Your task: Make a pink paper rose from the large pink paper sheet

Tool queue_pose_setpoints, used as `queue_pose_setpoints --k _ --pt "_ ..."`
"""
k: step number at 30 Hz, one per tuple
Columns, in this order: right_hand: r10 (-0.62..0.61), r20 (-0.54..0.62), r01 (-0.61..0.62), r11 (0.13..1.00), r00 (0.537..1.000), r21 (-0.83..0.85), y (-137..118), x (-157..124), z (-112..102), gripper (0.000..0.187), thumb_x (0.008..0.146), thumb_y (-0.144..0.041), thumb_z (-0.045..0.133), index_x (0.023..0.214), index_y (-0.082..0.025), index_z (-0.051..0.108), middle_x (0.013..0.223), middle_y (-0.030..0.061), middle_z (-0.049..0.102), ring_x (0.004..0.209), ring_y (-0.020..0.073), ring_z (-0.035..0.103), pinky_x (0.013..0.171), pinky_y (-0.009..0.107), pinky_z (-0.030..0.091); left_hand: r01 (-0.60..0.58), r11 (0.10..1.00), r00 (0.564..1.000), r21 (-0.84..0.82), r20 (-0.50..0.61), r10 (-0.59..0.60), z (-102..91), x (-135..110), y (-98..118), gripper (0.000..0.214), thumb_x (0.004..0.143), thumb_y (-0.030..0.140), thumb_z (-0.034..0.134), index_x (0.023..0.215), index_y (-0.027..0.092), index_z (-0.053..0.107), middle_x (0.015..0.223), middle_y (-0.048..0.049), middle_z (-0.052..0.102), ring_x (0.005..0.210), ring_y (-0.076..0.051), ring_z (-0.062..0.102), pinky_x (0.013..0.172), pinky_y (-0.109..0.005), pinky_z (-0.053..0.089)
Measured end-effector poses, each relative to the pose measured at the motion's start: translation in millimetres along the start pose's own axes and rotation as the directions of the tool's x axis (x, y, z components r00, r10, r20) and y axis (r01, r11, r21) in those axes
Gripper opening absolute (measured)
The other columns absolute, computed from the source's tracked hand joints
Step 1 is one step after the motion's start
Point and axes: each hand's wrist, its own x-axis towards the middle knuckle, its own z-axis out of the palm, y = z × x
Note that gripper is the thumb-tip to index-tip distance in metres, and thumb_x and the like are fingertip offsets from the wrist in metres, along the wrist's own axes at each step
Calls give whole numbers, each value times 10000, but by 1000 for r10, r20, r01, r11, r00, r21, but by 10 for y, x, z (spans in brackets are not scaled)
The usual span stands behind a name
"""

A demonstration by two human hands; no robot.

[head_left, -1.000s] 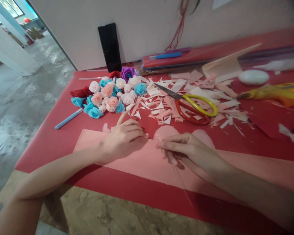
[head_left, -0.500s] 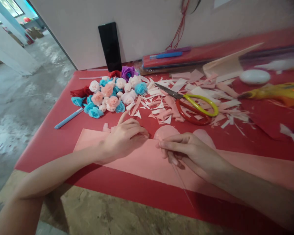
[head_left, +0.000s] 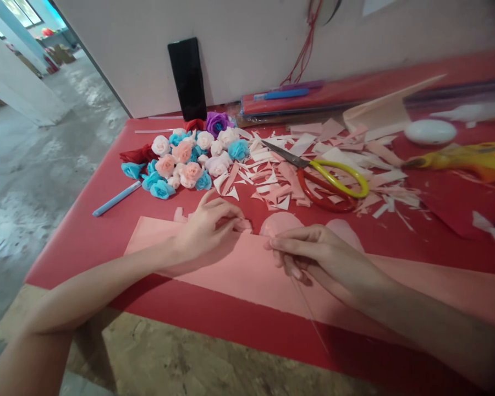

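My left hand (head_left: 206,231) lies on the top edge of a long pink paper sheet (head_left: 239,272), its fingers curled and pinching a small pink paper piece (head_left: 242,224). My right hand (head_left: 313,256) rests on the same sheet, fingers pressed together around a thin stick (head_left: 309,313) that runs down toward the table's front edge. Two rounded pink petal shapes (head_left: 280,221) lie just beyond my right fingertips.
A pile of paper roses (head_left: 190,157) sits at the back left with a blue pen (head_left: 115,199) beside it. Red-and-yellow scissors (head_left: 325,181) lie among pink scraps (head_left: 268,181). A black phone (head_left: 188,80) leans on the wall. A yellow glue gun (head_left: 466,157) lies right.
My left fingers have curled in more tightly on the small pink piece at the sheet's edge. My right hand has stayed still.
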Motion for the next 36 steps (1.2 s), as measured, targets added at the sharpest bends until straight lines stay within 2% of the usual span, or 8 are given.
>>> queue_pose_setpoints --k 13,16,20,23,26,28,32,36 --pt "-4 4 4 1000 1000 -13 19 12 -11 247 603 -361 717 522 -134 663 429 0 535 327 50 394 316 200 214 50 993 998 -106 29 -47 -9 -1 33 103 830 138 440 765 172 513 733 20 669 750 -126 609 951 -416 359" --pt "2 15 -2 1000 1000 24 7 3 -16 235 592 -354 724 525 -138 658 433 -1 539 327 50 388 317 204 205 98 981 995 -167 0 -100 -25 1 50 100 824 144 446 766 170 524 769 -3 659 775 -135 603 864 -386 433" --pt "-37 41 34 998 999 58 -10 -11 -36 226 616 -349 707 534 -144 661 468 3 553 349 52 403 321 203 227 155 929 987 -335 8 -161 -62 3 98 75 825 195 495 762 161 520 730 -17 646 701 -121 626 654 -267 517" --pt "-70 43 68 996 997 49 -36 -29 -38 235 626 -363 701 520 -159 657 470 -1 552 348 55 400 326 207 253 159 877 985 -454 14 -172 -83 -3 146 70 806 215 545 757 165 542 791 -30 645 759 -125 637 681 -252 538" --pt "-144 23 143 989 989 21 -77 -64 -23 224 642 -379 699 539 -182 676 452 -11 532 366 61 399 346 210 270 145 832 984 -536 -7 -176 -89 -20 209 88 785 230 578 729 167 552 891 -50 628 868 -144 621 760 -267 540" --pt "-251 -14 251 968 968 -20 -106 -95 -10 221 667 -375 691 532 -200 681 454 -18 509 409 71 416 383 211 304 157 798 981 -582 -3 -195 -94 -33 265 95 799 226 559 730 163 542 829 -41 631 815 -139 634 726 -262 549" --pt "-415 -37 413 909 909 -53 -149 -164 14 163 698 -333 682 562 -244 700 730 7 602 553 87 475 475 214 379 186 762 972 -621 3 -235 -134 -24 388 75 778 196 576 723 161 539 692 -6 625 661 -112 617 619 -235 535" --pt "-472 -39 464 877 881 -127 -181 -238 31 130 705 -331 677 595 -268 706 893 20 611 654 116 533 445 200 391 127 734 975 -667 -52 -216 -199 76 479 43 776 179 548 770 168 507 769 -13 594 665 -105 586 617 -245 526"
